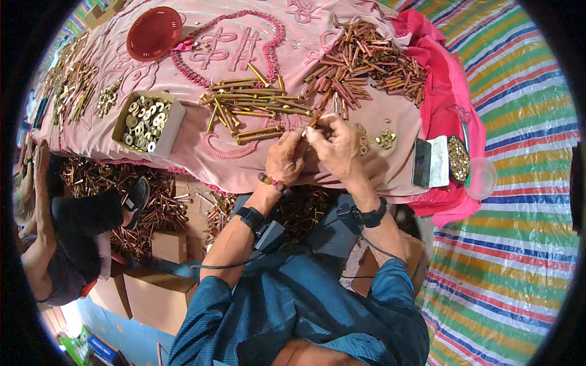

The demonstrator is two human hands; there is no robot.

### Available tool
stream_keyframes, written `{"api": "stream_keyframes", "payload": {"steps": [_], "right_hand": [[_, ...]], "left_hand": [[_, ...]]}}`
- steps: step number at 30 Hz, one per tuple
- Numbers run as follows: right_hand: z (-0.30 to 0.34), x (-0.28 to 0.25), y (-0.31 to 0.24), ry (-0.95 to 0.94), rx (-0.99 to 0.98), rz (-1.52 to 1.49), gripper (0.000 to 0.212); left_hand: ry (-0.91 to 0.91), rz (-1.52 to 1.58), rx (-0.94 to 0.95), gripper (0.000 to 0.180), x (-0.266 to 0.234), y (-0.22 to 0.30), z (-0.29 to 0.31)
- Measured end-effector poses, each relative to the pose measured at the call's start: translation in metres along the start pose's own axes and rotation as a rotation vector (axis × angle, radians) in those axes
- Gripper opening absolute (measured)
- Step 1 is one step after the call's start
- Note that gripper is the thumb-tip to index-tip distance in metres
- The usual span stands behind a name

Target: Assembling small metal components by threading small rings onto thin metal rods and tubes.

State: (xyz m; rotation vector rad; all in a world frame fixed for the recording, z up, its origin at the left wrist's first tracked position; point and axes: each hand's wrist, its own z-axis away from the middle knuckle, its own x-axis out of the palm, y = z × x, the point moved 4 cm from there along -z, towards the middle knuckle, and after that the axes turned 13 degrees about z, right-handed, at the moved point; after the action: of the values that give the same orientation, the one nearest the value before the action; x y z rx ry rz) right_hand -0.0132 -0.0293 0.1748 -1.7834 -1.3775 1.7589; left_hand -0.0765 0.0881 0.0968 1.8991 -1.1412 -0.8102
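Note:
My left hand (285, 160) and my right hand (336, 147) meet over the near edge of a pink cloth-covered table, fingers pinched. A brownish metal bolt (315, 118) sticks up from my right fingertips. What my left fingers grip is hidden behind them. Just beyond lies a heap of long golden bolts (256, 105), roughly lined up. Thinner reddish-brown metal rods (372, 58) are piled at the far right. By my right hand are a few flat washers (362, 139) and a small cluster of brass-coloured nuts (386, 139).
An open carton (174, 129) of washers stands left, below a red bowl (154, 35). To the right are a dark flat device (421, 162), a tray of small nuts (458, 158) and a clear bowl (486, 178). More metal rods (152, 207) lie under the table. Another person's arm (38, 213) shows far left.

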Motion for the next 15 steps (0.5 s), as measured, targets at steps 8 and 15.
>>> {"api": "stream_keyframes", "payload": {"steps": [8,15], "right_hand": [[0.006,0.02,0.016,-0.097,0.067,0.036,0.02],[0.018,0.031,0.03,-0.045,-0.11,0.22,0.016]], "left_hand": [[0.038,0.011,0.02,0.054,-0.007,0.004,0.003],[0.069,0.125,-0.036,0.032,-0.005,0.004,0.004]]}}
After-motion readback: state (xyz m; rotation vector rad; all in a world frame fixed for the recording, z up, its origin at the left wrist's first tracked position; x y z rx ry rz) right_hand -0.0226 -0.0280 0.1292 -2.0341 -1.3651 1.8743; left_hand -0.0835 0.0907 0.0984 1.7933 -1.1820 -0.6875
